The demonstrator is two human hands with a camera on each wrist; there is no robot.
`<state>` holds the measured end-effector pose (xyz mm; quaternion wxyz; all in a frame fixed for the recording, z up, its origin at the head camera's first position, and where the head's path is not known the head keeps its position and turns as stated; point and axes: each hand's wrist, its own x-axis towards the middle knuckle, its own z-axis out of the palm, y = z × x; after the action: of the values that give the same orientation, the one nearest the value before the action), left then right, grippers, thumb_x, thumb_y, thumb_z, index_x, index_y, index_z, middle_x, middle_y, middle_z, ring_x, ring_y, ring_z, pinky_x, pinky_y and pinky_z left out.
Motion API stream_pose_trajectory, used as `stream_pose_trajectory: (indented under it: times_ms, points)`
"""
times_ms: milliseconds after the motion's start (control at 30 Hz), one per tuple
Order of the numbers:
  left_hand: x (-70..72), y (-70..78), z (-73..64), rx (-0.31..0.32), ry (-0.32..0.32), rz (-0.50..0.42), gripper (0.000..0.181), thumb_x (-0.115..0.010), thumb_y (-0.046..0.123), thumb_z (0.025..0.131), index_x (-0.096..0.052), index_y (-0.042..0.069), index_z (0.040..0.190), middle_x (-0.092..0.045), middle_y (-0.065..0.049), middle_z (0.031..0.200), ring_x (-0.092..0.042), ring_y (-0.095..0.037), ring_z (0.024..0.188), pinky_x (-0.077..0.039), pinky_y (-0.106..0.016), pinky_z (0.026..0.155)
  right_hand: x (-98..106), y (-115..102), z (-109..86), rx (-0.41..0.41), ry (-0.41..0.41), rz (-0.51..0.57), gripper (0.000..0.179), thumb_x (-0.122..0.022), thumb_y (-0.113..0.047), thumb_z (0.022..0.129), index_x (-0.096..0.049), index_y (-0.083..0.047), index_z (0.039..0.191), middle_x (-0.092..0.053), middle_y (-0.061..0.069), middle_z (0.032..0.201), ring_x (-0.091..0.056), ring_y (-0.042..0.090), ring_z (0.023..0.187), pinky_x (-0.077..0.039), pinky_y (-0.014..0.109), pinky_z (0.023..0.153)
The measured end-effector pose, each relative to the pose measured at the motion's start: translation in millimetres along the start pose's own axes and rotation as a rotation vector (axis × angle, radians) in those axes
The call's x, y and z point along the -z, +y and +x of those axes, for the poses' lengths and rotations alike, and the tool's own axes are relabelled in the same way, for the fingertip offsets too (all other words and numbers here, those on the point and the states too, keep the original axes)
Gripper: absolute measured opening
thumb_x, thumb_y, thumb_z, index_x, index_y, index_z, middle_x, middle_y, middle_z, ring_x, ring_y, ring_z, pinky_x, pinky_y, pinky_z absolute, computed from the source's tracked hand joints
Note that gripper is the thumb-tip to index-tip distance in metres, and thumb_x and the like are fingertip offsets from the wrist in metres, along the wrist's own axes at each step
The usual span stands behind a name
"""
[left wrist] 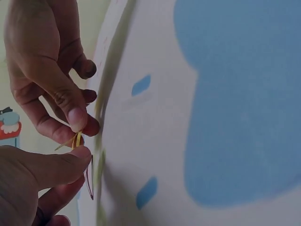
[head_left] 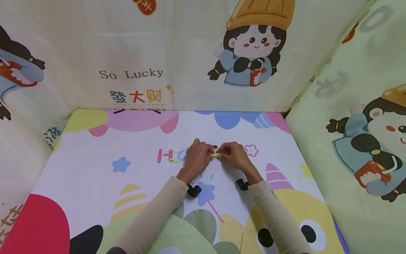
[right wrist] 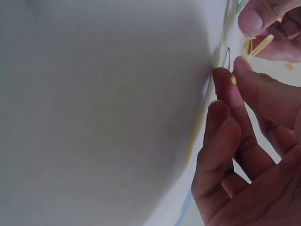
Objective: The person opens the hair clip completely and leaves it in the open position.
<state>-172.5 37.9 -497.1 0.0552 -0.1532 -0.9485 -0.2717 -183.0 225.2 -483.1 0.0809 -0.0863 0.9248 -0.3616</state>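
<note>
Both hands meet over the middle of the printed mat, pinching a small yellow snap hair clip between them. My left hand grips one end with thumb and forefinger. The other end is between the thumb and forefinger of my right hand. In the right wrist view the yellow clip has its thin strips spread apart. Just behind the fingers, a red hair clip lies partly hidden. A thin dark-edged loop shows beside the left thumb in the left wrist view.
Left of the hands lie a green hair clip and a pale pink one on the mat's printed letters. The patterned mat covers the table. Cartoon-printed cloth walls enclose its back and sides.
</note>
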Motion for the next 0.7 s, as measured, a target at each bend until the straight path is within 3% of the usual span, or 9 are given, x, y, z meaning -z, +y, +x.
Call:
stream_pose_trajectory:
  times_ms: [300, 700]
  points:
    - [-4.2, -1.2, 2.4, 0.014, -0.036, 0.048, 0.006, -0.086, 0.023, 0.09, -0.083, 0.02, 0.094, -0.07, 0.004, 0.079, -0.048, -0.016, 0.086, -0.043, -0.028, 0.071, -3, -11, 1.2, -0.052, 0.025, -0.108, 0.006, -0.086, -0.012, 0.089, -0.083, -0.012, 0.094, -0.077, 0.003, 0.086, -0.063, 0.019, 0.076, -0.05, 0.03, 0.069]
    - [-3.3, -3.9, 1.6, -0.016, -0.047, 0.111, 0.014, -0.087, 0.026, 0.089, -0.086, 0.02, 0.102, -0.076, 0.001, 0.089, -0.049, -0.017, 0.087, -0.045, -0.03, 0.076, -9, -11, 0.4, -0.057, 0.054, -0.153, 0.006, -0.086, -0.012, 0.09, -0.085, -0.015, 0.095, -0.08, 0.002, 0.088, -0.067, 0.018, 0.078, -0.053, 0.031, 0.071]
